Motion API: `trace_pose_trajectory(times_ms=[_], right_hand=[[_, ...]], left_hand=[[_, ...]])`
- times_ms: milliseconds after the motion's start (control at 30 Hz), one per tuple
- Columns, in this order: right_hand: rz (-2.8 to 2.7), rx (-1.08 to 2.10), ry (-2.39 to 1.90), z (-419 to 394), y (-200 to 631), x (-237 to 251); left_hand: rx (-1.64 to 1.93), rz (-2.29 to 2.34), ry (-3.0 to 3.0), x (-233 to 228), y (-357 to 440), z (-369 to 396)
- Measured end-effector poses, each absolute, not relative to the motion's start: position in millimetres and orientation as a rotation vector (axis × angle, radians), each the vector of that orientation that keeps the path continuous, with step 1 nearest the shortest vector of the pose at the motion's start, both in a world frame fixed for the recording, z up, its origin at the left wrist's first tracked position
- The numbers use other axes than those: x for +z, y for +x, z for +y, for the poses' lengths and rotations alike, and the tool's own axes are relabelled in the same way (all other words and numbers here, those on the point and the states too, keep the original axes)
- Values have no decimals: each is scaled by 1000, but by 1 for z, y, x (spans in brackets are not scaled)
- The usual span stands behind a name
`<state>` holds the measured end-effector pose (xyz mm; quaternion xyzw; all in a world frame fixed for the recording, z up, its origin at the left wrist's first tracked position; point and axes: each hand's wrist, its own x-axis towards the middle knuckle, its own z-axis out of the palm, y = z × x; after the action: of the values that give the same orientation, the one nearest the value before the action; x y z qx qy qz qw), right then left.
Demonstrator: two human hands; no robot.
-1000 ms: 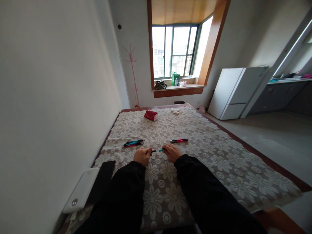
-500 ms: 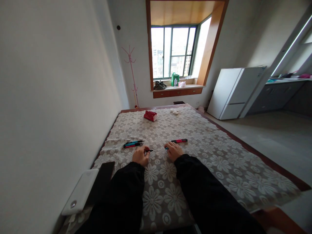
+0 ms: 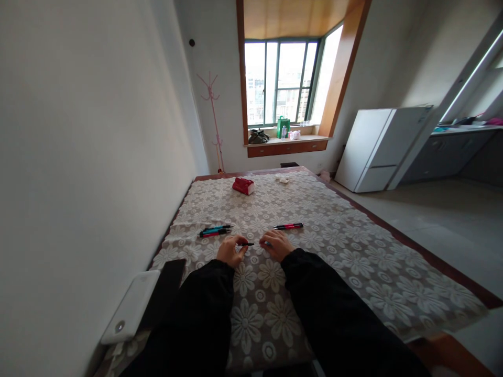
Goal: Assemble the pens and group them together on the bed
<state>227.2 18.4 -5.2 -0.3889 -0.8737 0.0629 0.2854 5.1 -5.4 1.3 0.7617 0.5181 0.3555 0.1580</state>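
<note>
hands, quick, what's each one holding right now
Left hand: closed on a black pen piece.
Right hand: fingers curled around a small pen part; too small to identify.

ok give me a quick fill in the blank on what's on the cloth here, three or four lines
1. Both hands work low over a cloth printed with ____.
2. The left hand pinches a thin ____ pen part.
3. Past the right hand lies a lone pen coloured black and ____.
4. The small packet at the far end is ____.

Missing words: flowers; black; pink; red
</note>
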Motion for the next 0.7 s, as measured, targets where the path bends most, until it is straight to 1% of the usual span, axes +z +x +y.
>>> trace_pose_trajectory(times_ms=[367, 533, 700], right_hand=[[-2155, 168, -1274, 22, 233, -9], [-2177, 166, -1193, 23, 232, -12], [-2251, 199, -1083, 22, 229, -13]], left_hand=[[963, 1667, 2096, -5, 1, -1], [990, 1781, 2006, -6, -2, 1], [915, 1623, 2079, -5, 1, 0]])
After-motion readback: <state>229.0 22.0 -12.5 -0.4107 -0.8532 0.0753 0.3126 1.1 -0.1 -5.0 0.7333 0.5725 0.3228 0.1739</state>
